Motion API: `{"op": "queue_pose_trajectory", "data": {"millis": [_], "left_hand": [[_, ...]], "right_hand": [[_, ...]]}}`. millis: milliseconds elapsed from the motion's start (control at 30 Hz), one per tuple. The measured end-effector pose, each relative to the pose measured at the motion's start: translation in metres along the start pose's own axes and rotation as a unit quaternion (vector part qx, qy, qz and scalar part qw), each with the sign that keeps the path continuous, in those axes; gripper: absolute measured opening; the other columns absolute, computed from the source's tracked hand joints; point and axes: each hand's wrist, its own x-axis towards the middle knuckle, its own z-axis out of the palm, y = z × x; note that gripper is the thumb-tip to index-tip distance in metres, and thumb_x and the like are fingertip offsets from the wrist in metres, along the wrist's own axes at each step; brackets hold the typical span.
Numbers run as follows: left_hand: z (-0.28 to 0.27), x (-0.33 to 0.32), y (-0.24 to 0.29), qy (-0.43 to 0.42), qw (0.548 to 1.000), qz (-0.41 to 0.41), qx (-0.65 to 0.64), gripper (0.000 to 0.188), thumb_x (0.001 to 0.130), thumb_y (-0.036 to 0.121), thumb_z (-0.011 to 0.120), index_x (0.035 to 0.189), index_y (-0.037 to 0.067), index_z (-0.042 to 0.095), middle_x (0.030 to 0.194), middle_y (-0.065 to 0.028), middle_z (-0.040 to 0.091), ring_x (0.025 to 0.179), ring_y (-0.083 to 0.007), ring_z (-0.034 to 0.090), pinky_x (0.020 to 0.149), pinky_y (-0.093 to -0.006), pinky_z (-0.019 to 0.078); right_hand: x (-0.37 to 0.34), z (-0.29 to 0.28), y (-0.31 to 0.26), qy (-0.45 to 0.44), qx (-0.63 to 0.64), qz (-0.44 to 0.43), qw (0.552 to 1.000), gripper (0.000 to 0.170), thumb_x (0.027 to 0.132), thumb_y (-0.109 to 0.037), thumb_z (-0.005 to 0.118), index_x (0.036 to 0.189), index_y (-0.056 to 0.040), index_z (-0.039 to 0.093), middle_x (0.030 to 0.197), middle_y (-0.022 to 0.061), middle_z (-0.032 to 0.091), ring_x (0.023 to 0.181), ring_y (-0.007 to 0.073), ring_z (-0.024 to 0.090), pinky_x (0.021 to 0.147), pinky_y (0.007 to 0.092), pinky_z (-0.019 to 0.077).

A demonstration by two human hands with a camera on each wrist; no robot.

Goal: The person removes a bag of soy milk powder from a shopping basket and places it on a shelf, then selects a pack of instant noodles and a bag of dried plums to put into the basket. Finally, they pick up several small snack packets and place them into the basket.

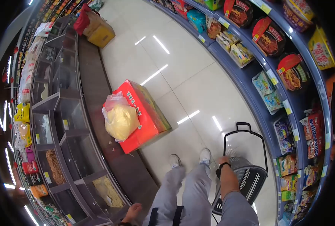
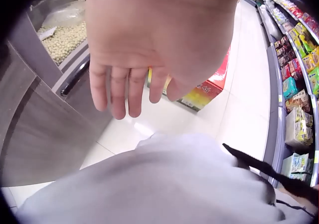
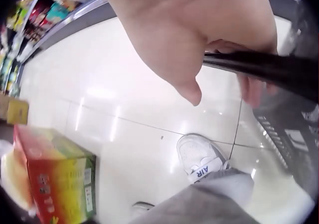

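My right hand point(image 1: 224, 161) is at the rim of a grey shopping basket point(image 1: 239, 165) with a black handle; in the right wrist view the hand point(image 3: 199, 40) has its fingers curled round a black bar point(image 3: 264, 69) of it. The basket looks empty in the head view. My left hand point(image 1: 133, 211) hangs beside the bulk bins, and in the left wrist view the hand point(image 2: 144, 50) has relaxed fingers and holds nothing.
A red box point(image 1: 146, 120) with a yellow-filled plastic bag point(image 1: 121, 121) on it stands on the floor ahead. Bulk bins point(image 1: 77, 150) line the left, stocked shelves point(image 1: 265, 75) the right. Farther off stands a yellow-brown box point(image 1: 100, 34).
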Motion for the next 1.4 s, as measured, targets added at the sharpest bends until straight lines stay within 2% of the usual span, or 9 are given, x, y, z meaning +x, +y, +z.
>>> {"op": "queue_pose_trajectory", "data": {"millis": [133,200,233,567,967,1200,1267,1333,1400], "left_hand": [[-0.018,0.034,-0.066,-0.022,0.999,0.023,-0.024,0.029,0.092,0.018,0.060,0.114,0.001,0.060,0.095,-0.0055,0.066,0.089,-0.0102,0.060,0.078,-0.0267,0.0487],[-0.043,0.072,-0.101,-0.059,0.970,-0.084,-0.222,0.046,0.087,0.028,0.068,0.126,0.012,0.049,0.096,-0.0074,0.063,0.085,-0.0201,0.063,0.071,-0.0339,0.0543],[-0.049,0.075,-0.090,-0.027,0.991,0.074,0.104,0.035,0.093,0.023,0.060,0.124,0.010,0.051,0.092,-0.0071,0.063,0.084,-0.0198,0.063,0.069,-0.0344,0.0536],[-0.034,0.030,0.225,-0.011,0.956,0.171,0.237,0.031,0.093,0.024,0.056,0.116,0.003,0.059,0.096,-0.0068,0.067,0.083,-0.0160,0.064,0.075,-0.0298,0.0506],[0.018,-0.040,0.398,-0.234,0.870,0.359,0.245,0.030,0.095,0.026,0.050,0.114,0.004,0.056,0.101,-0.0135,0.065,0.091,-0.0229,0.063,0.082,-0.0355,0.0489],[-0.039,-0.011,0.343,-0.176,0.878,0.407,0.179,0.025,0.091,0.024,0.054,0.107,0.005,0.062,0.098,-0.0115,0.066,0.091,-0.0216,0.063,0.083,-0.0336,0.0491],[-0.058,0.006,0.317,-0.153,0.884,0.405,0.180,0.027,0.089,0.025,0.056,0.105,0.004,0.063,0.097,-0.0124,0.067,0.090,-0.0231,0.064,0.084,-0.0339,0.0493],[-0.085,0.038,0.285,-0.137,0.886,0.406,0.178,0.029,0.088,0.027,0.057,0.104,0.004,0.063,0.096,-0.0129,0.068,0.089,-0.0239,0.064,0.084,-0.0341,0.0495],[-0.097,0.065,0.257,-0.127,0.932,0.319,0.117,0.033,0.087,0.030,0.057,0.104,0.003,0.064,0.095,-0.0125,0.068,0.084,-0.0234,0.065,0.079,-0.0339,0.0511]], "right_hand": [[-0.015,0.016,0.007,0.123,0.176,-0.020,0.976,0.052,0.073,-0.028,0.065,0.107,0.0112,0.057,0.107,0.0296,0.062,0.099,0.0404,0.061,0.086,0.0437,0.0476],[-0.032,0.006,-0.004,0.064,0.223,-0.015,0.972,0.048,0.077,-0.028,0.063,0.107,0.0078,0.058,0.103,0.0261,0.063,0.093,0.0388,0.062,0.082,0.0443,0.0473],[-0.039,0.016,-0.002,0.100,0.228,-0.049,0.967,0.043,0.078,-0.028,0.062,0.104,0.0065,0.059,0.099,0.0248,0.064,0.091,0.0379,0.062,0.080,0.0443,0.0468],[-0.146,0.027,-0.039,0.125,0.262,-0.166,0.943,0.028,0.073,-0.021,0.069,0.088,0.0008,0.062,0.075,0.0168,0.063,0.073,0.0311,0.062,0.068,0.0396,0.0465],[-0.301,-0.039,-0.047,-0.059,0.323,-0.227,0.917,0.015,0.069,-0.015,0.074,0.075,-0.0044,0.065,0.071,0.0003,0.062,0.065,0.0106,0.056,0.060,0.0294,0.0461],[-0.401,-0.124,-0.072,-0.130,0.369,-0.171,0.905,0.025,0.074,-0.025,0.072,0.090,-0.0069,0.063,0.087,0.0036,0.063,0.086,0.0177,0.059,0.085,0.0359,0.0459],[-0.383,-0.118,-0.054,-0.274,0.586,-0.063,0.760,0.017,0.089,-0.019,0.055,0.079,-0.0082,0.064,0.073,0.0018,0.061,0.070,0.0153,0.055,0.070,0.0288,0.0455],[-0.443,-0.157,-0.077,-0.255,0.591,-0.080,0.761,0.018,0.089,-0.017,0.056,0.092,-0.0033,0.066,0.081,0.0059,0.065,0.076,0.0193,0.060,0.071,0.0328,0.0504],[-0.456,-0.168,-0.074,-0.226,0.686,0.030,0.691,0.045,0.082,-0.036,0.060,0.117,-0.0092,0.052,0.116,0.0089,0.056,0.115,0.0250,0.049,0.101,0.0529,0.0345]]}}
